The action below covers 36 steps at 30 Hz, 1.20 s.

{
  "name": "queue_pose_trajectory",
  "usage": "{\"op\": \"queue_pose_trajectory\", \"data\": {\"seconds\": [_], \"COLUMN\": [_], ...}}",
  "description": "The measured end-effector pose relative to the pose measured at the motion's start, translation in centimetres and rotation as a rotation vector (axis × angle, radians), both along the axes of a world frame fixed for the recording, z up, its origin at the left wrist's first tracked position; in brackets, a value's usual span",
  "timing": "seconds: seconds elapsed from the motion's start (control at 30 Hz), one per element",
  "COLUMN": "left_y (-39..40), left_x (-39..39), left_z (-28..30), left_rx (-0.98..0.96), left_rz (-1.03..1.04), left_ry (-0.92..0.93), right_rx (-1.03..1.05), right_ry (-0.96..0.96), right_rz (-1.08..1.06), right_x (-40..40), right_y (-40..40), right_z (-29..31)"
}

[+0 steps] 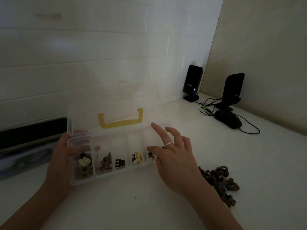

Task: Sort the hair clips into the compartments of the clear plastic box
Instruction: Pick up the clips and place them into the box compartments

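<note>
Clear plastic box, ribbed compartments

The clear plastic box is see-through and colourless, its raised lid bearing a yellow handle; the hair clips inside run dark brown, mid brown and pale cream-yellow, one cream flower-shaped clip among them; the loose pile of clips is brown; the right hand wears a silver ring; the tabletop is white; two speakers and a mouse are black.
</note>
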<state>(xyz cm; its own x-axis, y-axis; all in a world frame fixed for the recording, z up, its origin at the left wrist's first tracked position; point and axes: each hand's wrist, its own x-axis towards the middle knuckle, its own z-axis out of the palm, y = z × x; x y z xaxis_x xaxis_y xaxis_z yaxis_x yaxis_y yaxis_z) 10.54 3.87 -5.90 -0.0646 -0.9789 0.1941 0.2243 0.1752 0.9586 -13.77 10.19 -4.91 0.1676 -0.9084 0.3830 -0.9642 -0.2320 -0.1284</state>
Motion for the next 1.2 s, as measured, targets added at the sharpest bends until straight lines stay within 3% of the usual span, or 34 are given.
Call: {"op": "queue_pose_trajectory", "data": {"seconds": [0.27, 0.57, 0.97, 1.2], "left_y": [-0.8, -0.4, -0.8, -0.6], "left_x": [0.2, -0.1, 0.5, 0.0], "left_z": [-1.0, -0.5, -1.1, -1.1], "left_rx": [-0.055, 0.002, 0.030, -0.024], "left_rz": [0.119, 0.116, 0.106, 0.143], "left_ry": [-0.037, -0.018, -0.045, -0.044], "right_rx": [0.090, 0.104, 0.002, -0.030], "right_ry": [-0.040, -0.104, -0.312, -0.327], "right_rz": [0.004, 0.053, -0.009, -0.055], "right_x": [-1.2, -1.7, -0.8, -0.7], "right_y": [-0.1, -0.2, -0.8, -1.2], "right_z": [0.9, 0.8, 0.0, -0.5]}}
